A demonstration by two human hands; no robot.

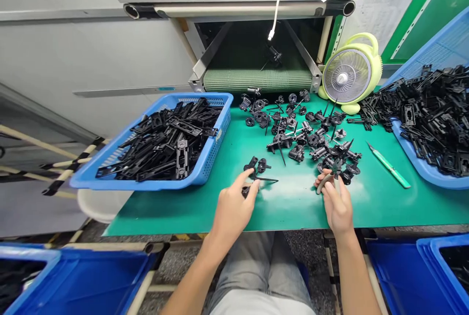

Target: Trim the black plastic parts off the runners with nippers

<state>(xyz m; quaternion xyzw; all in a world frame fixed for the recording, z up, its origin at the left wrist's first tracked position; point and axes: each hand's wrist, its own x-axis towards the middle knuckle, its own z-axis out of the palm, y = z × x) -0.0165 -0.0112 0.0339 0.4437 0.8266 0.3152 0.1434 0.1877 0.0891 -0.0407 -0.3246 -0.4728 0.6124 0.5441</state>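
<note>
left grip (234, 210): pinching a black plastic part (252, 164) | right grip (337, 207): pressed around small pliers (324, 183) | green tabletop (176, 212) | tip: hold both steady, go slow

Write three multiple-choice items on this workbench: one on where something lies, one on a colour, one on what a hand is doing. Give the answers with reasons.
1. Where does the green-handled craft knife lie?
A. In the left blue basket
B. On the green table mat
C. On the conveyor belt

2. What colour is the desk fan housing?
A. Pale lime green
B. Dark blue
C. Black

3. What is the right hand doing?
A. Lying flat and empty
B. Holding the knife
C. Gripping tan-handled pliers

Answers:
1. B: it rests on the mat, right of the scattered black plastic parts.
2. A: the round housing and its top handle both show that colour.
3. C: the fingers close around the tan handles above the parts.
</note>
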